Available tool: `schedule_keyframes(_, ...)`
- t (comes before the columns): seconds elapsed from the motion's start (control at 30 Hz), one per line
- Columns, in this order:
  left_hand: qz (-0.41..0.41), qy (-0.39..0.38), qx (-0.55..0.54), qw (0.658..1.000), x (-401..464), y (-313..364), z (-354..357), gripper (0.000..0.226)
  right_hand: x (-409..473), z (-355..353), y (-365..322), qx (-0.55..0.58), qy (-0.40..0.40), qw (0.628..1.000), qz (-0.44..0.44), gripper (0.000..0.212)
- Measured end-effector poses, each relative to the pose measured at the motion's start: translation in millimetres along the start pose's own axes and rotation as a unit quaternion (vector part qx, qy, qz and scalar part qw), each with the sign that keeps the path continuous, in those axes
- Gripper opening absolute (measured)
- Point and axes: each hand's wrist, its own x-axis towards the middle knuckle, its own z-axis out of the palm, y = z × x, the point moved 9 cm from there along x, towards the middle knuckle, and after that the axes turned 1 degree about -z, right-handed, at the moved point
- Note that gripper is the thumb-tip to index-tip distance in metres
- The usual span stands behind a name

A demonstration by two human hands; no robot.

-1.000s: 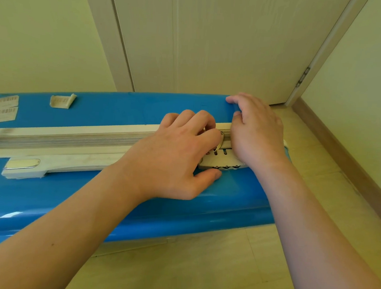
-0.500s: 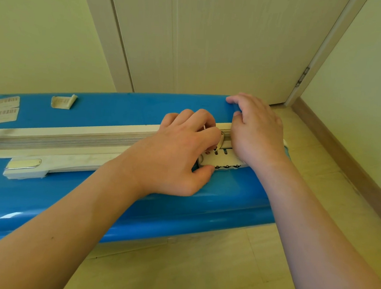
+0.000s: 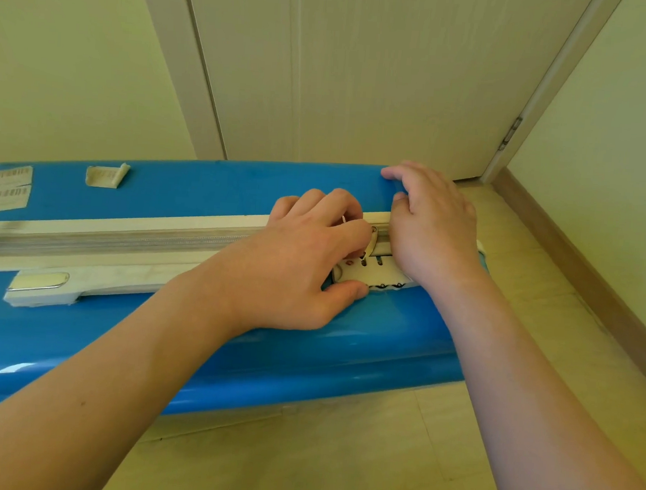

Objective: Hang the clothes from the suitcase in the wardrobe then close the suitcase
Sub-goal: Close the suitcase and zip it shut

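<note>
A blue hard-shell suitcase (image 3: 193,335) lies shut on the floor, its cream zipper band (image 3: 123,238) facing up. Near its right end sits a cream combination lock (image 3: 380,273). My left hand (image 3: 293,265) is curled there: its fingertips pinch a metal zipper pull (image 3: 371,244) against the lock and its thumb rests on the lock's lower edge. My right hand (image 3: 433,229) rests flat over the suitcase's right corner, with its fingers lying across the zipper band and its thumb hidden. No clothes are in view.
A cream carry handle (image 3: 43,286) lies on the suitcase's left part, and barcode stickers (image 3: 2,188) sit on its far side. A pale shut door (image 3: 364,75) stands right behind the suitcase. A wall with a wooden baseboard (image 3: 580,263) runs along the right, above the tiled floor (image 3: 337,456).
My left thumb has crept slightly up along the lock's lower edge, uncovering a little more of the lock. The right hand and the suitcase have stayed put.
</note>
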Motion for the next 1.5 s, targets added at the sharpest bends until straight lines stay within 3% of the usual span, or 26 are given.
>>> schedule_keyframes(0.13,-0.025,-0.013,-0.033,0.999,-1,-1,-3,0.029,0,0,0,0.002,-0.006,1.0,0.001,0.04)
schedule_keyframes(0.27,-0.121,-0.022,-0.13,0.984,3,-28,-11,0.039,2,1,0,0.005,-0.008,1.0,-0.004,0.039)
schedule_keyframes(0.4,-0.252,-0.119,0.024,0.96,0,-110,-8,0.083,14,4,0,0.02,-0.023,1.0,0.001,0.04)
schedule_keyframes(0.5,-0.252,-0.144,0.047,0.956,7,-136,-1,0.104,28,9,-4,0.024,-0.04,0.999,0.006,0.041)
schedule_keyframes(0.7,-0.263,-0.157,0.026,0.952,27,-156,-3,0.106,48,19,-5,0.037,-0.059,0.997,0.023,0.044)
schedule_keyframes(0.93,-0.284,-0.133,0.074,0.947,23,-159,4,0.11,53,25,-7,0.041,-0.082,0.996,0.015,0.055)
schedule_keyframes(1.07,-0.322,-0.118,0.084,0.936,6,-152,3,0.114,58,27,-4,0.13,-0.084,0.988,0.031,0.048)
schedule_keyframes(1.17,-0.352,-0.112,0.092,0.925,-9,-144,-1,0.115,54,18,-6,0.183,-0.048,0.98,0.062,0.042)
schedule_keyframes(1.3,-0.362,-0.13,0.093,0.918,-19,-132,-3,0.116,20,-16,-10,0.064,0.079,0.991,0.087,0.029)
schedule_keyframes(1.37,-0.361,-0.153,0.089,0.916,-20,-131,-3,0.117,-10,-9,-12,0.039,0.051,0.991,0.122,0.038)
schedule_keyframes(1.5,-0.32,-0.149,0.105,0.93,-3,-129,-15,0.111,-55,2,-29,-0.04,0.018,0.994,0.102,0.088)
